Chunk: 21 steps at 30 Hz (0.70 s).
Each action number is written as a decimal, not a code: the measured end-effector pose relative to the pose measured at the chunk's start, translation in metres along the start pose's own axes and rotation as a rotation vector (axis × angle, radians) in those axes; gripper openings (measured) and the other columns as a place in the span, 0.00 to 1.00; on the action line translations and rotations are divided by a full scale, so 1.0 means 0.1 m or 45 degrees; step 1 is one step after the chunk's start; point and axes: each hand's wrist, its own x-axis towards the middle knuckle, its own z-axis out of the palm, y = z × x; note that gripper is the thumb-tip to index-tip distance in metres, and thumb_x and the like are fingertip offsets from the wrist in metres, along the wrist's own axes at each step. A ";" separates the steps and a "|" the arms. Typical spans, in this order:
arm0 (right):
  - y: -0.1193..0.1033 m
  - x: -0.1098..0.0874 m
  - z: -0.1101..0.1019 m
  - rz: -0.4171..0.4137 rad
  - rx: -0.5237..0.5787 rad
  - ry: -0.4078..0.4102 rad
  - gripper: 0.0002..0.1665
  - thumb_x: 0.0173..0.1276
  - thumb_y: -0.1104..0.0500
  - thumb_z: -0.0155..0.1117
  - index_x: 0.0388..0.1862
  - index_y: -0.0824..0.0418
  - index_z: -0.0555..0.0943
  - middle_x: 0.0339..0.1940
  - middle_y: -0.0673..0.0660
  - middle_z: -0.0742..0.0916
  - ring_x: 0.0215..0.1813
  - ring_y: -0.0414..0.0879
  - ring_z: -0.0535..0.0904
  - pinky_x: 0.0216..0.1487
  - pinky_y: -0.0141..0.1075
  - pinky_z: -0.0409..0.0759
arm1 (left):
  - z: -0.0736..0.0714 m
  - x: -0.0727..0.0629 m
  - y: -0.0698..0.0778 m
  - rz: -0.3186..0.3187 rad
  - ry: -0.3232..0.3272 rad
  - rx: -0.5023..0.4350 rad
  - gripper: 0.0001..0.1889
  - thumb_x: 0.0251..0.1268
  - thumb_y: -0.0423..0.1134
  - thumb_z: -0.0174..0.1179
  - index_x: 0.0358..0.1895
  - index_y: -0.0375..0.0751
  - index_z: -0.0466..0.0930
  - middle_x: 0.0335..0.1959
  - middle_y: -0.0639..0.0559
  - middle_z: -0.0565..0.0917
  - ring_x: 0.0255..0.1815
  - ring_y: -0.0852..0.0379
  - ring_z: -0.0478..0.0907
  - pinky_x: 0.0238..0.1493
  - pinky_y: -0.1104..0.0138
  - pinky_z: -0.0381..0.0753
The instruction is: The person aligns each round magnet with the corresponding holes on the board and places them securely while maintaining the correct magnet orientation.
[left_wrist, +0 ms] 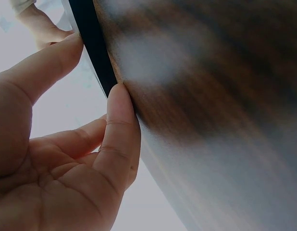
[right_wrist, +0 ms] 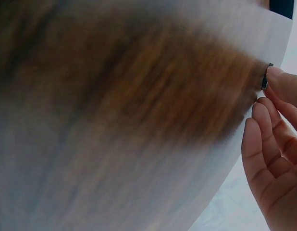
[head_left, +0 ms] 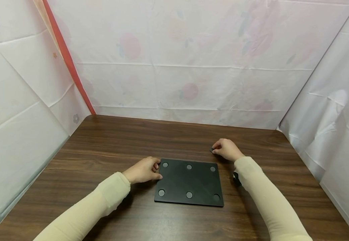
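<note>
A flat black rectangular board lies on the wooden table, with round spots along its near and far edges. Most spots look grey; the near right spot is darker. My left hand holds the board's left side near the far corner, its thumb on the edge; the left wrist view shows thumb and fingertip against that dark edge. Beyond the board's far right corner, my right hand pinches a small thin dark piece between thumb and fingers, low over or touching the tabletop. Fingers partly hide its shape.
The brown wood-grain table extends on all sides of the board. A pale printed curtain hangs behind it, with white cloth at the right and more at the left. A red strip runs down the left corner.
</note>
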 end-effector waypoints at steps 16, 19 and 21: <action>0.03 0.00 0.00 -0.013 -0.044 -0.004 0.09 0.65 0.59 0.69 0.42 0.61 0.87 0.42 0.58 0.86 0.44 0.51 0.82 0.47 0.47 0.81 | -0.01 0.00 0.00 0.006 0.002 0.008 0.34 0.54 0.35 0.72 0.63 0.23 0.70 0.44 0.46 0.80 0.45 0.55 0.78 0.50 0.59 0.80; 0.01 -0.02 -0.01 0.002 -0.042 -0.011 0.09 0.65 0.58 0.69 0.42 0.61 0.87 0.42 0.58 0.87 0.44 0.50 0.82 0.47 0.47 0.81 | -0.01 0.00 0.00 0.003 0.001 0.007 0.34 0.54 0.35 0.72 0.63 0.23 0.70 0.44 0.45 0.80 0.45 0.55 0.78 0.50 0.60 0.80; 0.00 -0.04 -0.02 0.012 -0.037 -0.014 0.10 0.65 0.58 0.69 0.42 0.61 0.87 0.43 0.58 0.87 0.44 0.50 0.82 0.48 0.47 0.81 | -0.01 0.00 0.00 0.003 0.001 0.006 0.34 0.54 0.35 0.72 0.63 0.23 0.70 0.44 0.45 0.80 0.45 0.55 0.78 0.50 0.60 0.80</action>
